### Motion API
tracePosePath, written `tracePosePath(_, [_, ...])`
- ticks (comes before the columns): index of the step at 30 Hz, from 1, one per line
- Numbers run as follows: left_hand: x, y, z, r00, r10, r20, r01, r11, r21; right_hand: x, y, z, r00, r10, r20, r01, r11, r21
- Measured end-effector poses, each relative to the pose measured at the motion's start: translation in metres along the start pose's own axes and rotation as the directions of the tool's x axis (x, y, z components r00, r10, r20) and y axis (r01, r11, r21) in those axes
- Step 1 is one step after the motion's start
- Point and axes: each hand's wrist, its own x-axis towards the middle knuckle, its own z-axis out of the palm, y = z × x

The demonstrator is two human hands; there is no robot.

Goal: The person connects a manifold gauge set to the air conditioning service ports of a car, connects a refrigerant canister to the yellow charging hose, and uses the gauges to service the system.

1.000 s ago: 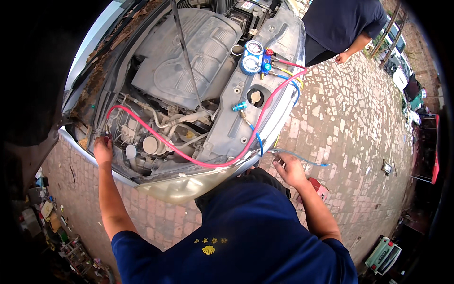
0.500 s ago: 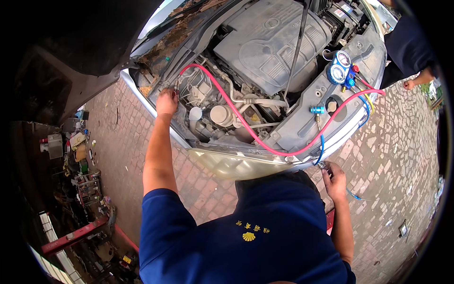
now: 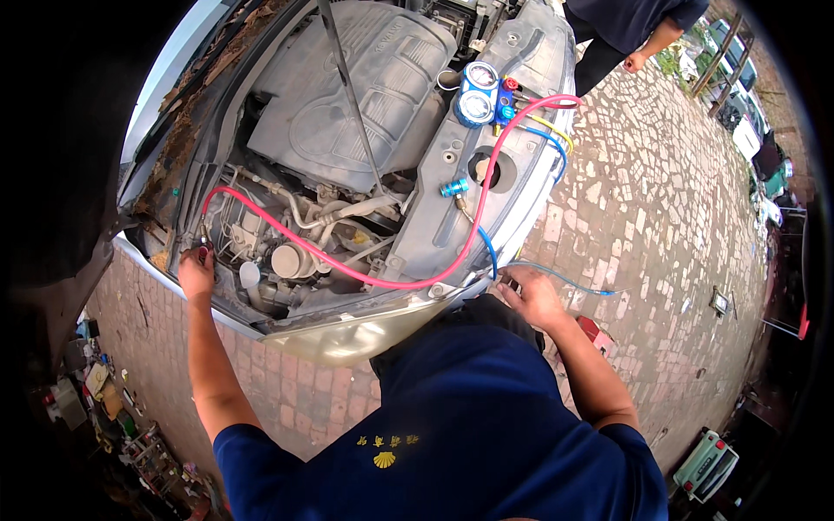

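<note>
At the far left of the engine bay, my left hand (image 3: 196,271) is closed on the red hose's end coupler (image 3: 205,244). The red hose (image 3: 352,274) arcs from there across the bay and over the front panel to the gauge manifold (image 3: 479,92), which has two round dials. My right hand (image 3: 532,297) is at the car's front edge, fingers curled on the blue hose (image 3: 492,252); the exact grip is partly hidden. A blue coupler (image 3: 453,187) lies on the front panel, joined to that hose. Beyond my right hand, a thin hose end (image 3: 573,282) sticks out over the paving.
A prop rod (image 3: 354,104) crosses above the engine cover (image 3: 347,95). The raised hood (image 3: 61,200) looms at left. Another person (image 3: 621,26) stands beyond the front panel. A red box (image 3: 596,335) lies on the brick paving near my right forearm. Tools clutter the lower left.
The view has swung right, so the car appears farther left. My left hand stays at the red hose's coupler. My right hand has turned, its fingers now closer against the front edge.
</note>
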Motion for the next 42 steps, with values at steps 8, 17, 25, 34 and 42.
tracePosePath(8, [-0.023,0.039,-0.028,0.934,-0.254,-0.251,0.201,0.955,-0.217,0.030,-0.070,0.012,0.975,-0.195,0.108,0.192,0.981,0.040])
tracePosePath(17, [-0.188,0.177,-0.029,0.889,-0.373,-0.266,0.068,0.680,-0.730,0.162,-0.330,0.104,0.429,-0.872,0.235,0.901,0.433,-0.040])
tracePosePath(25, [-0.201,0.187,-0.025,0.819,-0.432,-0.378,0.057,0.716,-0.695,0.294,-0.472,0.275,0.519,-0.657,0.547,0.828,0.227,-0.513])
tracePosePath(34, [-0.205,0.176,-0.016,0.825,-0.465,-0.320,0.086,0.664,-0.743,0.335,-0.521,0.328,0.355,-0.449,0.820,0.780,-0.340,-0.525])
tracePosePath(42, [-0.205,0.174,-0.013,0.848,-0.449,-0.282,0.088,0.643,-0.761,0.345,-0.516,0.332,0.357,-0.452,0.817,0.779,-0.338,-0.528])
